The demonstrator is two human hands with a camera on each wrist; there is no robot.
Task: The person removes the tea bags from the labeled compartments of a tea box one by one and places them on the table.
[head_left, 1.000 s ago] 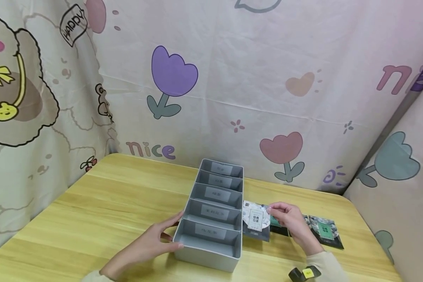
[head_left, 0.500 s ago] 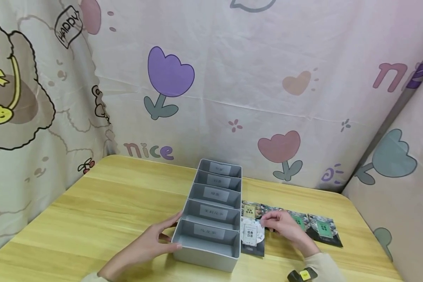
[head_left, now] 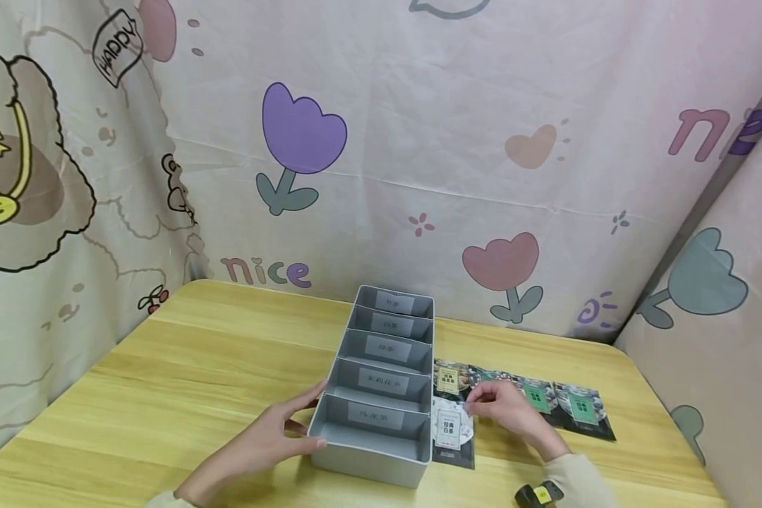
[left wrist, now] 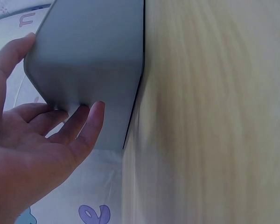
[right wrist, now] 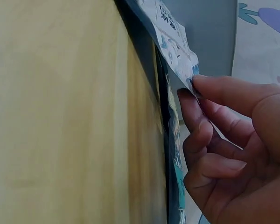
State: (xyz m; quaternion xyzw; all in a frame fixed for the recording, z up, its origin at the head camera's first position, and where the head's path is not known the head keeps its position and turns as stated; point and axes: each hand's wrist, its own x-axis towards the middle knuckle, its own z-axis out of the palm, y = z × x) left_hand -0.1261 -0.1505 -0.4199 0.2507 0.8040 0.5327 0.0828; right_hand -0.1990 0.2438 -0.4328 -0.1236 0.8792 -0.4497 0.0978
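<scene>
A long grey box with dividers (head_left: 370,462) stands on the table, a paper label in each compartment. At its near left corner my left hand (head_left: 279,432) holds it, thumb at the front and fingers against the left side, as the left wrist view (left wrist: 42,144) also shows. Beside the box's right wall, my right hand (head_left: 511,410) pinches the upper right corner of a white-and-black tea sachet (head_left: 448,432) between thumb and index finger. In the right wrist view that sachet (right wrist: 173,52) tilts, its pinched corner raised; its lower left part is hidden in the head view.
Behind the held sachet lies a row of tea sachets: one with a yellow label (head_left: 449,379), a dark one (head_left: 485,375) partly behind my hand, and two with green labels (head_left: 537,398), (head_left: 583,409). A printed curtain (head_left: 381,127) hangs behind the wooden table (head_left: 228,339).
My right hand has drawn the white sachet toward me and slightly left, uncovering the yellow-labelled sachet behind it. The left hand and the box stay put.
</scene>
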